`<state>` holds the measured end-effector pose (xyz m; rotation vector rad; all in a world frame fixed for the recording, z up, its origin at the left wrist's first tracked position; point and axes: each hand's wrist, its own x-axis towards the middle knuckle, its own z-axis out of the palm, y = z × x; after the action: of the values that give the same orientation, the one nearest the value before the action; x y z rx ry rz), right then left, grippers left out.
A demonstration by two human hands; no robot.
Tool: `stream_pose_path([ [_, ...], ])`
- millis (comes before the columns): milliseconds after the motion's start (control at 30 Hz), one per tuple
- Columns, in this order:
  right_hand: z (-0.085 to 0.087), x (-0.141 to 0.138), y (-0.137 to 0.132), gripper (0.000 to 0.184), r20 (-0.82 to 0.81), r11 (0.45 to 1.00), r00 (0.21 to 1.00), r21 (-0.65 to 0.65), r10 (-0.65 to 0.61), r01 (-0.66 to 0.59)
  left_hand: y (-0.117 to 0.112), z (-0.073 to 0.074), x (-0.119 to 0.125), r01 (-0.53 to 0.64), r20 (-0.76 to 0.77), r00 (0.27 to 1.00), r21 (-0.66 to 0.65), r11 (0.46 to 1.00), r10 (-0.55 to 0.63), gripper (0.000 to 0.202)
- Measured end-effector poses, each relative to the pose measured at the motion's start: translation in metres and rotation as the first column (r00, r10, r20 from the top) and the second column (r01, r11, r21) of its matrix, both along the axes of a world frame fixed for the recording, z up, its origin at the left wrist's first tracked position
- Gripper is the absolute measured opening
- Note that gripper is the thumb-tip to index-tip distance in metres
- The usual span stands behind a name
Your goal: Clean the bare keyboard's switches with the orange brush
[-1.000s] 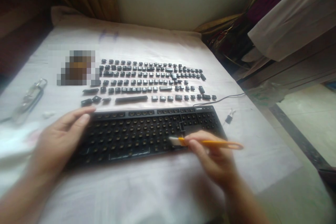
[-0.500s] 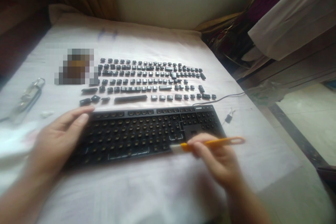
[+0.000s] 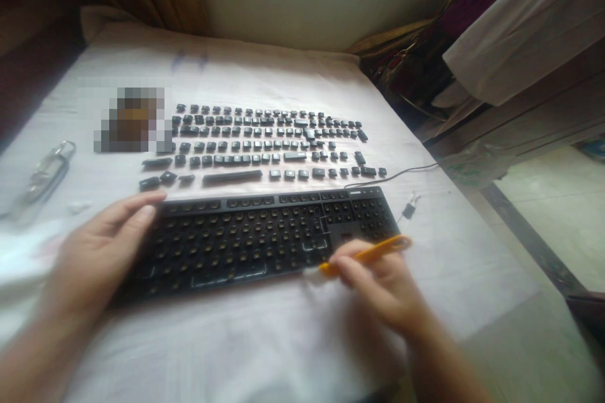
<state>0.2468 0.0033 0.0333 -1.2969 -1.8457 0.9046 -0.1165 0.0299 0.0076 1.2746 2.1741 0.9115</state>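
Observation:
A black keyboard (image 3: 222,242) with its keycaps off lies on the cloth-covered table. My left hand (image 3: 106,245) grips the keyboard's left end, thumb on top near the upper corner; its other fingers are partly hidden. In my right hand (image 3: 373,277) is a brush (image 3: 378,250) with an orange handle and pale bristles, pinched between thumb and fingers. The bristles are at the keyboard's front edge, right of the middle. Beyond the keyboard, the loose black keycaps (image 3: 231,175) are laid out in rows, with the long space bar in the nearest row.
A thin cable (image 3: 406,170) runs from the keyboard's back to the right. A small dark piece with a pale tip (image 3: 409,209) lies right of it. To the left are a clear packet (image 3: 45,176) and a blurred-out item (image 3: 135,119). Pale cloth (image 3: 265,340) covers the table.
The brush has shifted slightly left and down along the keyboard's front edge, and its handle has turned in my right hand. My left hand stays on the keyboard's left end.

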Motion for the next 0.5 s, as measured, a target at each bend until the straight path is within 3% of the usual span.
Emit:
stream_pose_path([
  [100,0.0,0.004,-0.003,0.028,-0.093,0.998,0.994,-0.045,-0.054,0.05,0.0,-0.001,-0.001,-0.004,-0.006,1.0,-0.006,1.0,0.004,0.042],
  [267,-0.009,0.011,0.001,0.02,-0.098,0.968,0.97,0.098,-0.223,0.232,0.001,0.0,-0.001,-0.009,0.009,1.0,-0.004,1.0,0.009,0.043],
  [500,-0.011,0.013,0.006,0.011,-0.042,0.924,0.959,0.261,-0.279,0.28,0.0,0.0,0.001,0.032,-0.053,0.998,0.027,0.999,-0.03,0.042],
])
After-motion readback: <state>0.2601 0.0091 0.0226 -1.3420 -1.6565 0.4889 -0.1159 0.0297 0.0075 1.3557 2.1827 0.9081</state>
